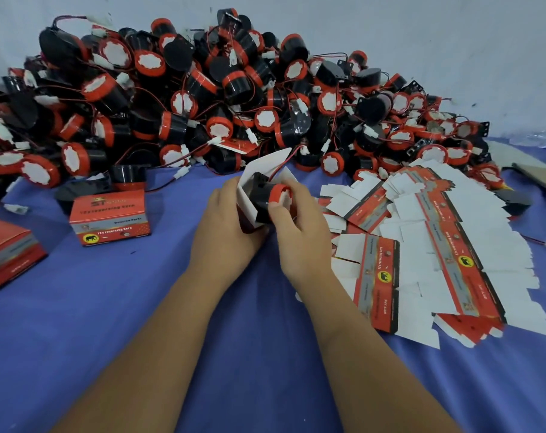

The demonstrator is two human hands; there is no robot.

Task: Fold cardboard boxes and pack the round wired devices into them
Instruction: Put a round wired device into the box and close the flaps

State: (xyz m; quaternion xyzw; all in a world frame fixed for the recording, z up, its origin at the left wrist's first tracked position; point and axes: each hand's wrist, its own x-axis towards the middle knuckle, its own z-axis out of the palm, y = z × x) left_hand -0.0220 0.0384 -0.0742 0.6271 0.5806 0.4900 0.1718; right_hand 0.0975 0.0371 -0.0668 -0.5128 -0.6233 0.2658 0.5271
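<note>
Left hand (226, 226) cups open box (249, 195); thin card, crushable. Right hand (299, 226) pinches horn (270, 198) at red rim: rigid, light. Wire (281, 165) trails loose, may snag flap.

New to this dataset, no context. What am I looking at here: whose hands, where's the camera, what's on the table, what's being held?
There is no robot here: a person works with two bare hands, filmed by one wide-angle camera worn on the head, looking forward and down. That is the only view.

The left hand holds a small cardboard box, open with its white flap up. The right hand grips a round black device with a red rim, partly inside that box; its red wire trails back toward the pile.

On the blue cloth: a big pile of the same wired devices at the back, a heap of flat unfolded boxes on the right, a closed red box on the left, and another red box at the left edge.
</note>
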